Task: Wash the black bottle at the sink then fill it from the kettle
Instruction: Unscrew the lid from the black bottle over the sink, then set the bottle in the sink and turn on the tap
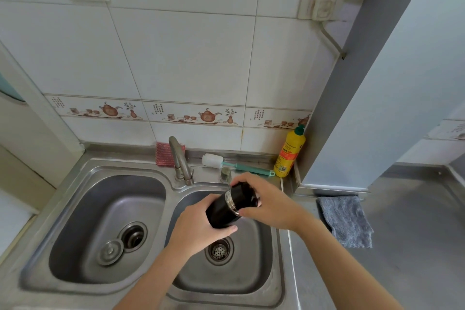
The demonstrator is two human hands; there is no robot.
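sideways, black bottle between both hands

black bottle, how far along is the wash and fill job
Early. Done: the black bottle has been brought over the right sink basin. In hand: the left hand holds its body while the right hand has its grip on the cap end, apparently unscrewing it. Left: no water runs from the tap, the bottle brush and yellow detergent bottle lie untouched, and no kettle is in view.

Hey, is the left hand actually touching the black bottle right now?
Touching. The head view shows the left hand wrapped around the lower body of the black bottle, thumb lying across its base.
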